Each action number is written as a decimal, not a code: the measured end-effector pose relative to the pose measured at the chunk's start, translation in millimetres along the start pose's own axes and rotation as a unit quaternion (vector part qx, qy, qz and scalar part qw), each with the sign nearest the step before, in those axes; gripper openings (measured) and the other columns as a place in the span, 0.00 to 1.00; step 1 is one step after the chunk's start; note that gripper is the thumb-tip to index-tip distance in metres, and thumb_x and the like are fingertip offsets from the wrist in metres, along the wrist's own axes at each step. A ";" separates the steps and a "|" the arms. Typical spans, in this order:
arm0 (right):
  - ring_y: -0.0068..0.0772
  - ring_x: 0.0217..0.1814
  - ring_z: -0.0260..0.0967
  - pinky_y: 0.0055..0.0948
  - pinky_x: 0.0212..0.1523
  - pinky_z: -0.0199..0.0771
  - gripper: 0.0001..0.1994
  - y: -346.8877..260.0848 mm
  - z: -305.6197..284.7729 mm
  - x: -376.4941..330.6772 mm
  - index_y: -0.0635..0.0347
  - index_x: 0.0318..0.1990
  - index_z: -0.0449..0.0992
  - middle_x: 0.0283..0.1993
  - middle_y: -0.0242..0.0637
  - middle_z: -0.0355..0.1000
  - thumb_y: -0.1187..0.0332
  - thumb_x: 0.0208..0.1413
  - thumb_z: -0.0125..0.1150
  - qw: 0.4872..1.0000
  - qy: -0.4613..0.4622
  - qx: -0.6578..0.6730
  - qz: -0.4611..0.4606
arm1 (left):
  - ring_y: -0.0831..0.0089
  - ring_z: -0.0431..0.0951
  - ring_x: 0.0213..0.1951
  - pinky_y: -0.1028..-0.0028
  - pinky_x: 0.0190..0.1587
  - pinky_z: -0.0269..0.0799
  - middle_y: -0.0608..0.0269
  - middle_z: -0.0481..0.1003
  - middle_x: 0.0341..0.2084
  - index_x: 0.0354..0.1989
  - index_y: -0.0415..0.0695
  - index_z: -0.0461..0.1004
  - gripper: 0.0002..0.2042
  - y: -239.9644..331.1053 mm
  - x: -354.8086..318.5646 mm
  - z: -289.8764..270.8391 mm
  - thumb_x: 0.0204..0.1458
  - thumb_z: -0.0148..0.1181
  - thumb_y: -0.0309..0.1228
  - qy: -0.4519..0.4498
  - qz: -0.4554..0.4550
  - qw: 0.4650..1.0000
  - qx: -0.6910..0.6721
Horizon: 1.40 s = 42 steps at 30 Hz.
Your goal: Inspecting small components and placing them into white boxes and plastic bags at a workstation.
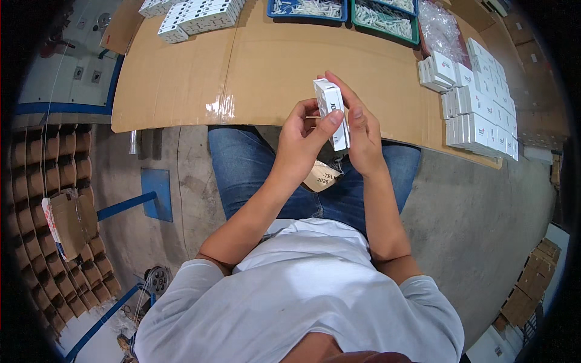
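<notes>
A small white box (328, 95) with dark print stands on end between my two hands, just over the table's near edge. My left hand (300, 140) grips it from the left, thumb across its front and fingers curled behind. Along its right side lies my right hand (365, 138), its thumb near the box's edge and its fingers reaching up behind it. Both hands are closed around the box; its back is hidden. Below them, a beige printed piece (319, 177) rests on my lap, partly covered by my left wrist.
Brown cardboard covers the table (169, 78). White boxes (203, 18) are stacked at the far left. A blue tray (308, 21) and a green tray (387, 38) hold small white parts. Clear plastic bags (440, 27) lie beside more stacked white boxes (481, 115) at right.
</notes>
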State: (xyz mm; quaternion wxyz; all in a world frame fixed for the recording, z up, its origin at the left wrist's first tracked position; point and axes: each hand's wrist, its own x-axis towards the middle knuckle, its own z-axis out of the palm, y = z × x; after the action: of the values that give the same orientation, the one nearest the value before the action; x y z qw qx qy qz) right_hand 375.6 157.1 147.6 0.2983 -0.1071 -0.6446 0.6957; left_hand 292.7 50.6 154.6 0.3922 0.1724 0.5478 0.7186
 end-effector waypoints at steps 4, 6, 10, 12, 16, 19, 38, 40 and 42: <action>0.34 0.68 0.64 0.30 0.67 0.61 0.32 0.0 0.9 0.1 0.65 0.70 0.66 0.68 0.45 0.66 0.46 0.73 0.43 1.000 -0.001 0.010 0.009 | 0.75 0.77 0.43 0.75 0.47 0.75 0.54 0.77 0.43 0.56 0.30 0.68 0.30 0.2 0.0 -1.4 0.57 0.69 0.44 0.001 0.003 1.000 0.008; 0.34 0.67 0.65 0.30 0.67 0.61 0.32 0.2 1.0 0.1 0.65 0.70 0.66 0.68 0.45 0.67 0.46 0.72 0.43 1.000 0.000 0.008 0.009 | 0.75 0.78 0.43 0.75 0.47 0.75 0.54 0.77 0.43 0.57 0.31 0.68 0.30 -0.4 0.8 -2.8 0.57 0.69 0.44 0.001 0.002 1.000 0.012; 0.34 0.67 0.66 0.30 0.66 0.63 0.32 0.7 -2.3 -1.0 0.64 0.70 0.65 0.67 0.43 0.68 0.46 0.72 0.46 1.000 -0.013 0.001 0.002 | 0.73 0.78 0.45 0.73 0.48 0.75 0.54 0.77 0.45 0.58 0.32 0.67 0.31 -3.4 0.6 -5.9 0.57 0.69 0.45 0.000 0.000 1.000 0.026; 0.34 0.67 0.66 0.31 0.67 0.63 0.31 0.9 -3.5 -0.2 0.64 0.69 0.65 0.67 0.43 0.68 0.49 0.70 0.50 1.000 -0.011 -0.013 -0.016 | 0.73 0.78 0.46 0.73 0.49 0.75 0.54 0.76 0.46 0.59 0.33 0.67 0.31 -4.5 0.0 -6.2 0.58 0.68 0.46 -0.012 0.022 0.999 0.030; 0.37 0.68 0.67 0.34 0.68 0.64 0.32 2.9 -1.5 -0.5 0.63 0.68 0.66 0.69 0.43 0.67 0.54 0.62 0.66 0.999 0.018 -0.013 -0.030 | 0.77 0.75 0.49 0.73 0.54 0.71 0.64 0.75 0.48 0.63 0.41 0.66 0.28 -4.7 -3.0 -3.9 0.67 0.52 0.52 -0.040 -0.013 0.999 -0.015; 0.38 0.68 0.66 0.37 0.67 0.66 0.35 2.4 0.0 -3.4 0.61 0.67 0.68 0.70 0.44 0.65 0.55 0.55 0.74 0.998 0.009 0.055 -0.011 | 0.75 0.76 0.49 0.72 0.53 0.72 0.65 0.75 0.47 0.62 0.44 0.66 0.28 10.0 -3.0 -6.8 0.68 0.46 0.55 -0.073 -0.141 0.971 -0.178; 0.53 0.68 0.68 0.44 0.67 0.66 0.34 10.2 4.9 -4.0 0.61 0.63 0.70 0.68 0.56 0.67 0.45 0.58 0.65 0.984 -0.028 -0.132 -0.113 | 0.73 0.77 0.47 0.71 0.49 0.74 0.65 0.74 0.44 0.55 0.48 0.69 0.24 8.7 -12.8 23.5 0.62 0.52 0.54 0.021 -0.124 0.960 -0.251; 0.56 0.68 0.67 0.47 0.70 0.61 0.36 14.8 2.2 -4.9 0.63 0.65 0.68 0.67 0.56 0.67 0.41 0.61 0.60 0.967 -0.018 -0.187 -0.172 | 0.73 0.77 0.47 0.72 0.50 0.74 0.66 0.73 0.45 0.57 0.48 0.68 0.24 5.2 -13.5 26.3 0.62 0.52 0.53 0.021 -0.087 0.967 -0.238; 0.57 0.69 0.66 0.48 0.70 0.59 0.37 16.6 1.3 -5.4 0.65 0.65 0.67 0.67 0.56 0.67 0.40 0.62 0.57 0.960 -0.014 -0.206 -0.189 | 0.74 0.76 0.47 0.72 0.50 0.73 0.66 0.73 0.45 0.58 0.48 0.68 0.24 5.7 -13.1 27.9 0.63 0.52 0.52 0.024 -0.077 0.971 -0.225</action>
State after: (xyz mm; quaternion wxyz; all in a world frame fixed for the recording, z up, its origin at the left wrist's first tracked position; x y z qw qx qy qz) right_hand 374.6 153.2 130.6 0.3870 -0.0331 -0.7862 0.4807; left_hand 317.8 58.4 171.7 0.4618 0.0194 0.3933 0.7948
